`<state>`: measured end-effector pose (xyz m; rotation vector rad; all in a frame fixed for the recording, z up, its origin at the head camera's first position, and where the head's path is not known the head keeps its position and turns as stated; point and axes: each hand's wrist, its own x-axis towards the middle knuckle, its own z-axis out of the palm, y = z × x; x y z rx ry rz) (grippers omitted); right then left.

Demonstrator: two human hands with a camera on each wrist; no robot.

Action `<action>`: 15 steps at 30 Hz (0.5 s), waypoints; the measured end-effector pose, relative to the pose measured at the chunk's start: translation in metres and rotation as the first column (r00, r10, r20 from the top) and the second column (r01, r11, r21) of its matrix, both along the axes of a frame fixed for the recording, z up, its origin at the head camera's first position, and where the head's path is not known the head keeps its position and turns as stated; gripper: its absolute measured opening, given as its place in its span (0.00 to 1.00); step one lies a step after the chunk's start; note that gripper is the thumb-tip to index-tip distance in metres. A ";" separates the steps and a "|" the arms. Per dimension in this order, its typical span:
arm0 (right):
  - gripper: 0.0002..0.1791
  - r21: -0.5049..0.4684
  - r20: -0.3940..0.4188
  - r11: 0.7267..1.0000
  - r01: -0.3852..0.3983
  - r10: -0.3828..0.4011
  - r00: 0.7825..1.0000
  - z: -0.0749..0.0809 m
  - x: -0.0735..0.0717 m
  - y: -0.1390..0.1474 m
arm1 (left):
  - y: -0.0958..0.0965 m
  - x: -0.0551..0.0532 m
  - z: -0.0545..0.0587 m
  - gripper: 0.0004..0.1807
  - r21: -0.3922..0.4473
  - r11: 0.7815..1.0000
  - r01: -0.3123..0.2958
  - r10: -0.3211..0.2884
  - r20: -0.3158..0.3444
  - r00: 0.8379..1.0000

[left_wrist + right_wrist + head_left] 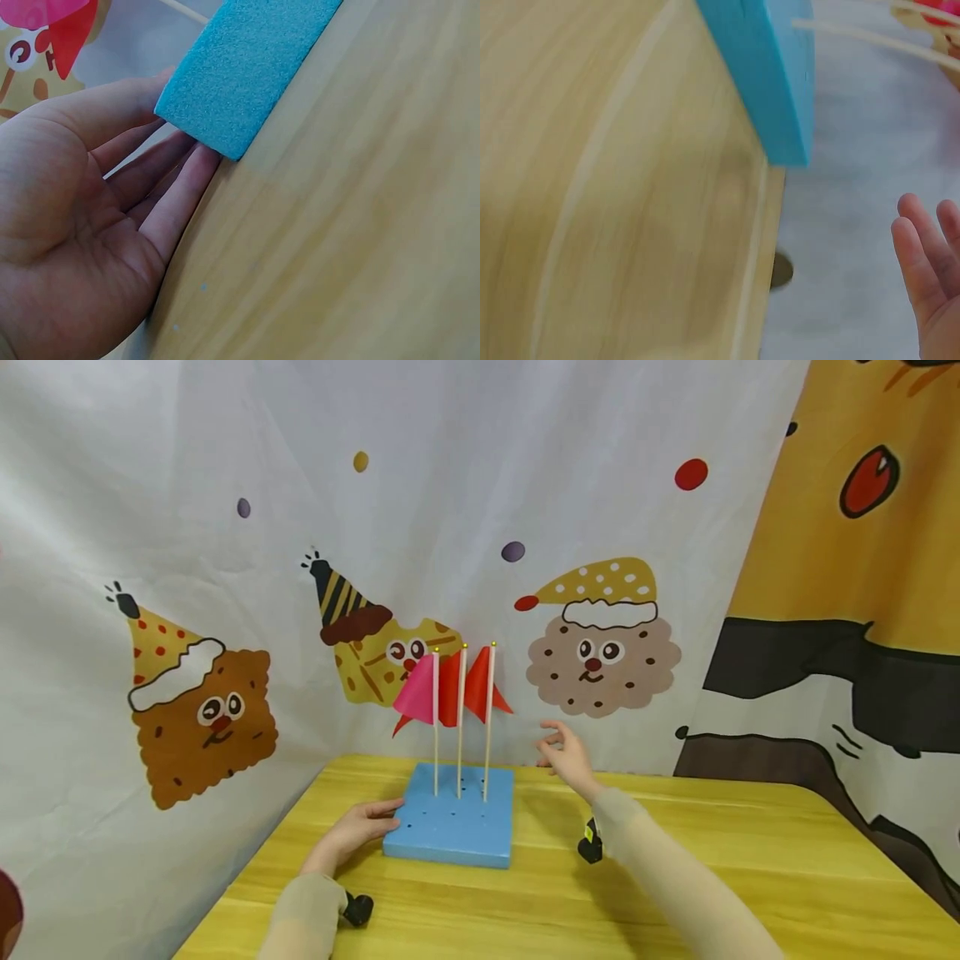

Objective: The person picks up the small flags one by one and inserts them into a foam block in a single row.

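A light blue foam block [450, 839] with small holes in its top lies on the table. Three pale sticks with gold tips stand upright in it. The left stick carries a pink flag [416, 695]; the middle one has a red flag [449, 691], and the right one another red flag [477, 682]. My left hand [358, 828] touches the block's left side, its fingers nearly straight in the left wrist view. To the right of the flags, my right hand [567, 758] hangs in the air with loosely bent fingers and holds nothing.
The yellow wood-grain table [675, 852] reaches back to a white cloth [600, 460] printed with cartoon biscuits in party hats. A yellow and black printed figure [832, 568] covers the cloth on the right. A small black device [590, 843] sits at the right wrist.
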<state>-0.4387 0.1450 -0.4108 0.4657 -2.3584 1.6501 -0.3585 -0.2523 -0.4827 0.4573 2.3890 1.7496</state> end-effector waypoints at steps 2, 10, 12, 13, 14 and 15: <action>0.23 0.003 0.008 1.000 0.019 -0.019 1.000 -0.001 0.001 0.013 | 0.000 0.000 0.000 0.29 -0.001 1.000 0.001 -0.001 0.002 1.000; 0.23 0.042 -0.001 0.996 0.078 -0.078 0.997 0.005 0.003 0.056 | -0.002 -0.002 0.007 0.28 0.028 0.999 -0.022 0.021 0.051 0.998; 0.23 0.047 -0.001 0.995 0.090 -0.090 0.996 0.008 0.003 0.064 | -0.003 -0.004 0.011 0.29 0.017 1.000 -0.017 0.016 0.041 0.999; 0.23 0.045 0.002 0.994 0.098 -0.099 0.995 0.008 0.003 0.068 | -0.003 -0.005 0.013 0.29 0.014 1.000 -0.009 0.009 0.032 0.999; 0.23 0.044 0.004 0.994 0.104 -0.105 0.994 0.009 0.004 0.071 | -0.004 -0.006 0.015 0.29 0.005 1.000 0.001 -0.002 0.018 1.000; 0.23 0.049 0.004 0.993 0.108 -0.109 0.994 0.009 0.004 0.075 | -0.005 -0.007 0.018 0.29 -0.005 1.000 0.009 -0.009 0.004 1.000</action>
